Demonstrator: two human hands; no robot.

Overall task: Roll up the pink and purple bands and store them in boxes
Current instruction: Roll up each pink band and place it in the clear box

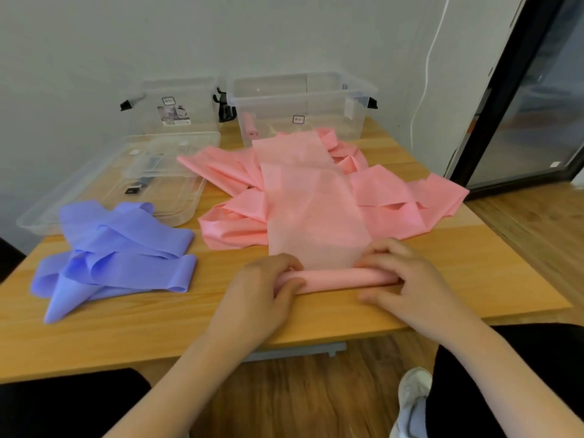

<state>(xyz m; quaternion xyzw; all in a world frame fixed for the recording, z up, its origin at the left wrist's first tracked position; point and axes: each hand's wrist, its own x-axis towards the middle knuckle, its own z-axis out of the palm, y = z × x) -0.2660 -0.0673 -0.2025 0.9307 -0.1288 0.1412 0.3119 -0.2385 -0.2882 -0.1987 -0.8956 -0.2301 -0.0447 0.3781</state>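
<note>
Pink band [316, 197] with a paler, translucent top layer, purple band [120, 248], clear plastic boxes [303, 102] with black clips, light wood-grain surface [158, 324], grey wall [126, 42], white shoe [410, 396]

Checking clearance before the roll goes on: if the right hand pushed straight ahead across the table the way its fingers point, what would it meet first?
The right hand would likely first run into the loose pink band heaped just ahead of its roll; the clear box sits farther back.
</note>
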